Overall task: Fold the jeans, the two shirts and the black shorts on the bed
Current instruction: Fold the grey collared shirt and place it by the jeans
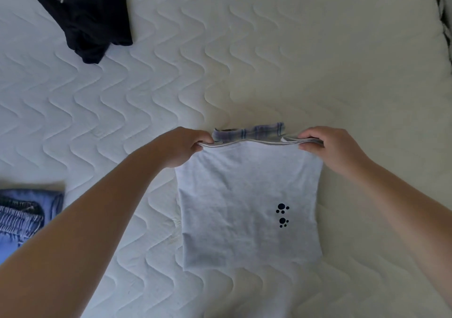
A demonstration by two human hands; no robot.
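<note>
Pinching grey shirt point(247, 195) edge w/ both hands (bed).

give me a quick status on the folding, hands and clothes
Left hand and right hand pinch the far corners of the grey shirt, mid-fold. Jeans folded at left; black shorts still bunched. Nothing in the way.

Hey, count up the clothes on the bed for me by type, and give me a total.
Shirts: 2, a grey shirt gripped at its far edge by the left hand and right hand, over a plaid shirt
Jeans: 1, folded blue jeans
Shorts: 1, unfolded black shorts
Total: 4
</note>
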